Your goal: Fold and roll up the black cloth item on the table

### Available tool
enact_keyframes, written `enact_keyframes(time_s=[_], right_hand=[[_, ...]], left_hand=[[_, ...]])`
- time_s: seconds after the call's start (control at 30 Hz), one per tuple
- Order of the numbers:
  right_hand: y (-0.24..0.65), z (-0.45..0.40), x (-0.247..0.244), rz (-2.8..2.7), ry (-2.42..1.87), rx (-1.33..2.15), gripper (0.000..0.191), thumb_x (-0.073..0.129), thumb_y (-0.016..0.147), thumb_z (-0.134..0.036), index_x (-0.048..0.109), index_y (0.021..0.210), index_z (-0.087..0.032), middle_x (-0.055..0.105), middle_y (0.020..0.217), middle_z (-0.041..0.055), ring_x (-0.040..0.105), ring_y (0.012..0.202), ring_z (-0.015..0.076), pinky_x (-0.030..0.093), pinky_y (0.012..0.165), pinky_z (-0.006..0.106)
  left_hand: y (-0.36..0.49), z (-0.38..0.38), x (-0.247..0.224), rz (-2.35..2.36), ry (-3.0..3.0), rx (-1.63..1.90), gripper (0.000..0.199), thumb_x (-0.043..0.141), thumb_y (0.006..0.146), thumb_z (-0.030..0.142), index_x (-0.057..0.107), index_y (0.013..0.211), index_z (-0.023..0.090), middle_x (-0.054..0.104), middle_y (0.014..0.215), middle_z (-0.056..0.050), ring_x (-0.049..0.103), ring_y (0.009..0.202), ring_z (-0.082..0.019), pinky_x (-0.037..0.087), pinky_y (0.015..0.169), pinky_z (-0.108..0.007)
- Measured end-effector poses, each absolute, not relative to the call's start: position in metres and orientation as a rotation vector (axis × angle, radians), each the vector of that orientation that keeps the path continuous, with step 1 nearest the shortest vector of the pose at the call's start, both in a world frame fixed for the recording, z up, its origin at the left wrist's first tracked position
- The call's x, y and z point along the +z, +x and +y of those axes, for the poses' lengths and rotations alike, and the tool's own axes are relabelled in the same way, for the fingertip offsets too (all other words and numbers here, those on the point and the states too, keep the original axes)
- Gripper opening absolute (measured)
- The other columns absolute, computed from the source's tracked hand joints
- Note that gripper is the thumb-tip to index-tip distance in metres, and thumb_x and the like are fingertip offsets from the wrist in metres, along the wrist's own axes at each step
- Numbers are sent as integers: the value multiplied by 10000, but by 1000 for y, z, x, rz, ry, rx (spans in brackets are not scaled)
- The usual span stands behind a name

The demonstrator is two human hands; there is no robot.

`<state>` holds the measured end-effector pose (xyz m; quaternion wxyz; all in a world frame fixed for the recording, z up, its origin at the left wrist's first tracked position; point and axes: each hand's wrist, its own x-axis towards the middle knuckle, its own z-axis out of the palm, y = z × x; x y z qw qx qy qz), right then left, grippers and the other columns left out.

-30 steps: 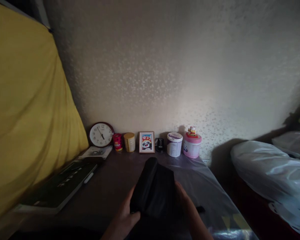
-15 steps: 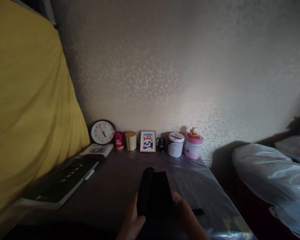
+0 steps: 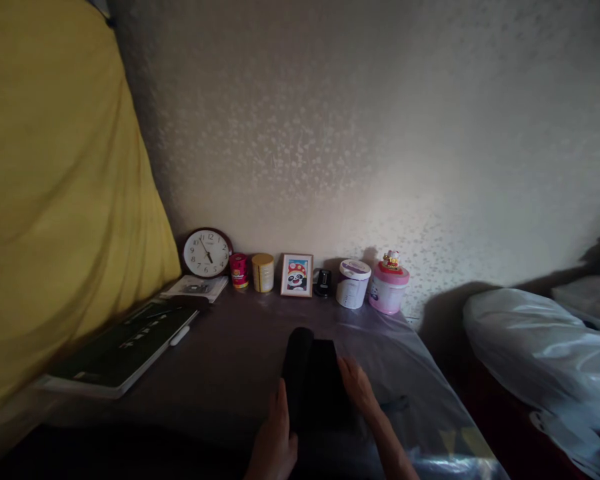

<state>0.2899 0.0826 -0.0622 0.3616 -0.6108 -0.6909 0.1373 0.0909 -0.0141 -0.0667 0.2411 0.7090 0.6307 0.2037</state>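
Observation:
Between my two hands is a black object [image 3: 323, 383], with a thick rounded part along its left side and a flatter boxy part on the right. It is too dark for me to tell its kind. My left hand [image 3: 276, 433] grips the rounded left side, thumb toward me. On the opposite side my right hand [image 3: 356, 385] has its fingers closed against the right edge. A small dark flat item [image 3: 395, 404] lies on the table just beyond my right wrist.
Along the wall stand a round clock [image 3: 207, 253], a red can [image 3: 239, 271], a yellow-lidded tin [image 3: 263, 273], a framed panda picture [image 3: 297, 275], and two tubs, one white [image 3: 353, 285], one pink [image 3: 388, 289]. A green book [image 3: 125, 347] lies left; plastic bags [image 3: 540, 347] sit right.
The black object appears slightly higher and to the right, still between both hands. My right hand has come further up its right edge, showing more fingers. The view has tilted slightly.

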Motion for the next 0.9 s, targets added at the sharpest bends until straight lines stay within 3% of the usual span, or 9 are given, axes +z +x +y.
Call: enact_keyframes(time_s=[0.1,0.27,0.53,0.67,0.8,0.9], right_hand=[[281,72,-56,-1795,-1707,327,325,375,872,-329,643,944,-160,659,920,118,614,877,249,435,766,321],[267,61,-46,-1857,-1890,331,405,396,879,-385,544,1140,-112,662,919,125,623,869,277,419,719,337],[270,69,-53,-1864,-1894,424,385,392,803,-168,548,1134,-48,654,949,147,613,898,264,420,766,336],[270,79,-45,-1654,-1714,661,388,450,750,-217,589,1077,-60,656,864,105,615,828,220,449,724,303],[251,86,-26,-1424,-1438,1054,480,537,704,-344,566,1089,-59,614,744,46,597,675,176,466,581,273],[225,90,-20,-1296,-1311,1258,499,543,702,-315,510,1119,-43,550,621,-10,557,551,134,456,525,252]], left_hand=[[93,-16,-61,1753,1929,523,783,290,692,-32,-53,1395,4,93,1440,-252,478,1171,-211,426,910,-288],[95,-18,-55,1783,1938,448,785,290,685,-41,-45,1394,-2,66,1447,-240,477,1171,-211,418,910,-271],[94,-14,-57,1756,1929,498,785,293,680,-57,-38,1390,-12,83,1436,-266,468,1180,-213,410,919,-278],[93,-10,-58,1766,1939,462,795,309,677,-62,-42,1389,-15,105,1440,-258,433,1211,-212,396,928,-262],[96,-7,-55,1811,1884,373,832,350,661,-65,-23,1400,22,84,1457,-222,490,1152,-189,397,912,-226],[100,-7,-52,1819,1883,324,799,325,691,-64,-22,1404,34,38,1467,-204,514,1118,-167,394,911,-211]])
